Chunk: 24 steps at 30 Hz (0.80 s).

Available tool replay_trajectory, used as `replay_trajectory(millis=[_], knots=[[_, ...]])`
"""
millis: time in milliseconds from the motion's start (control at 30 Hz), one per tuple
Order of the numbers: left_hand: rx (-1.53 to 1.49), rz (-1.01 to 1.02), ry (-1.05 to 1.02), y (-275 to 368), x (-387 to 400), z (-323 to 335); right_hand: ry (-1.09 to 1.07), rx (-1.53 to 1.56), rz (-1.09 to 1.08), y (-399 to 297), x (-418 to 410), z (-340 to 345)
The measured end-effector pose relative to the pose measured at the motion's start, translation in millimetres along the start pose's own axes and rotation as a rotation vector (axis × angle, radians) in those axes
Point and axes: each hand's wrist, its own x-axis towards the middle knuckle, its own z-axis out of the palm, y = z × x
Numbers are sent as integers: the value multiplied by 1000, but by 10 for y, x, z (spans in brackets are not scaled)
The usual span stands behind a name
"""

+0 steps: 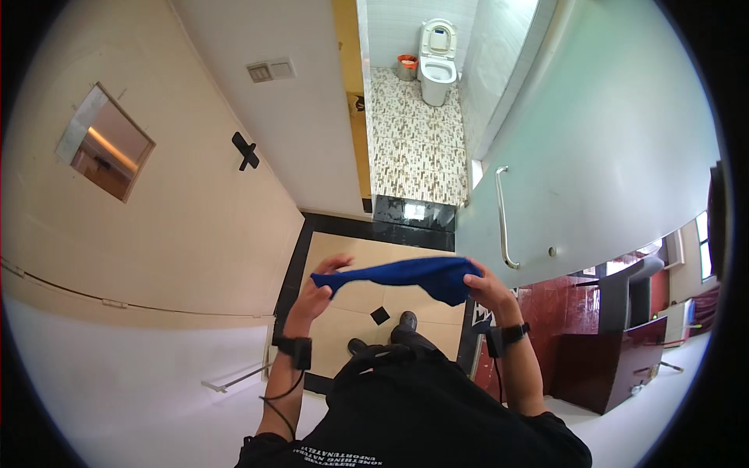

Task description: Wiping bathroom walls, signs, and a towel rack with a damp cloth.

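Note:
A blue cloth is stretched between my two hands, above the tiled floor and in front of my body. My left hand pinches its narrow end, with some fingers raised above the fabric. At the wider, sagging end, my right hand grips the cloth between thumb and fingers. Both wrists wear black straps with small boxes and cables. Part of the cloth's far side is hidden by its folds.
A frosted glass door with a metal handle stands open at the right. Ahead, a dark stone threshold leads to a toilet and a waste bin. A cream door is at the left; a dark red cabinet stands right.

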Motion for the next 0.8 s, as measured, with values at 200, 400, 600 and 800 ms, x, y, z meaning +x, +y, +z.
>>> replay_trajectory(millis=[200,400,600,800], knots=[[238,-582,160,-1160,67,-588,64,81,-26,808,581,-101],[21,-604,325,-1127,-121,-689,331,-124,167,1266,515,-360],[28,-594,276,-1003,-67,-628,309,-834,57,1364,485,-456],[-3,-589,318,-1549,194,-347,278,-418,166,1427,643,-43]])
